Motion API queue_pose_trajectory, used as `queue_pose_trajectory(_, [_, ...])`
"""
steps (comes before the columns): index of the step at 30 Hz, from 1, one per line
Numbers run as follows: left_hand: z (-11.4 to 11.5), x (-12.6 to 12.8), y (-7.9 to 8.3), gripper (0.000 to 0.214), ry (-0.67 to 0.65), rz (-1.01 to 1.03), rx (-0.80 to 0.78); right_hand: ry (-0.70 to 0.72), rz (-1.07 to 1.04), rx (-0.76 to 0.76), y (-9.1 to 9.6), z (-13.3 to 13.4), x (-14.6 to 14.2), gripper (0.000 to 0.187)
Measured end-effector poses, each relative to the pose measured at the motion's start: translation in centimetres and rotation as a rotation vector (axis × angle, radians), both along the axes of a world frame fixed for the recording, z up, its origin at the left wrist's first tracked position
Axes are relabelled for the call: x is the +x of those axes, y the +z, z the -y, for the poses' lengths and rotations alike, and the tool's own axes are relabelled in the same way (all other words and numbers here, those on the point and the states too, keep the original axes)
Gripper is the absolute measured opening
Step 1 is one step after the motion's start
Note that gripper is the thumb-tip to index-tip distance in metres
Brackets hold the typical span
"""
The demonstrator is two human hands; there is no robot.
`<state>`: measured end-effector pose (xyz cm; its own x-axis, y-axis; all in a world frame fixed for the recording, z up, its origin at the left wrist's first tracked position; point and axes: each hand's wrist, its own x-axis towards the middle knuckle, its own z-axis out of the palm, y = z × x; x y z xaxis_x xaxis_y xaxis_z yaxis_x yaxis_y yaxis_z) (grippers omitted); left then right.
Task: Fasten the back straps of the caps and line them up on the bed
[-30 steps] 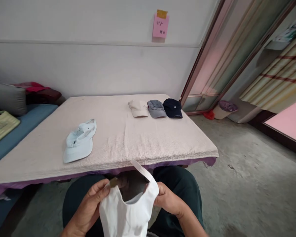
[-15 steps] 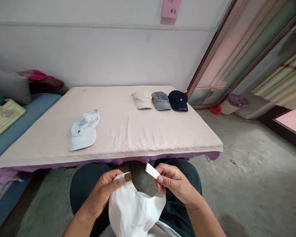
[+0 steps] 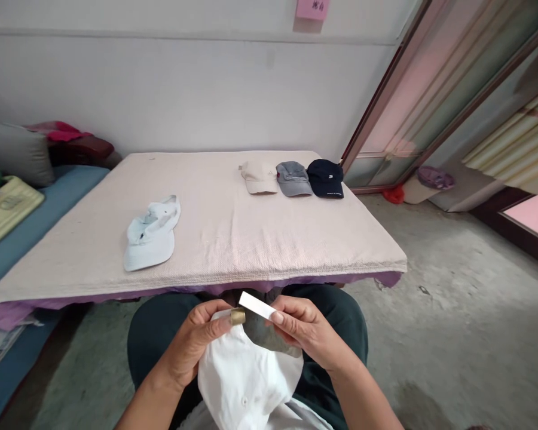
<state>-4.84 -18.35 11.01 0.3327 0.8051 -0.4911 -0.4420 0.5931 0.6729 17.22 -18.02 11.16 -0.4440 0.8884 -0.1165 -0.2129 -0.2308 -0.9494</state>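
A white baseball cap (image 3: 244, 382) rests over my lap, its back opening facing away from me. My left hand (image 3: 201, 337) pinches the cap's left back edge beside a brass-coloured buckle (image 3: 238, 316). Between the thumb and fingers of my right hand (image 3: 302, 325) is the cap's white strap (image 3: 256, 306), its free end pointing left. That end lies right by the buckle; whether the two touch I cannot tell.
On the cloth-covered table (image 3: 215, 203) ahead, a pale blue cap (image 3: 152, 233) lies at left. A beige cap (image 3: 259, 178), a grey cap (image 3: 294, 179) and a navy cap (image 3: 326, 178) sit in a row at the back right. A blue bench (image 3: 78, 185) adjoins the left side.
My right hand has brought the strap's end leftward, close to the buckle. The buckle has turned slightly in my left hand's hold. The view has tilted down a little.
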Motion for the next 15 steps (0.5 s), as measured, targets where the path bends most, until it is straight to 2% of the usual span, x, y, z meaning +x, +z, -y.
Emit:
queue_pose_trajectory(6, [0.15,-0.09,-0.62,0.017,0.06,0.071,-0.06,0.017,-0.009,-0.033,-0.22,0.12,-0.1,0.031])
queue_pose_trajectory(15, [0.19,0.25,-0.55,0.023,0.131,0.077,-0.075,0.097,0.003,-0.036,-0.75,-0.01,-0.09,0.029])
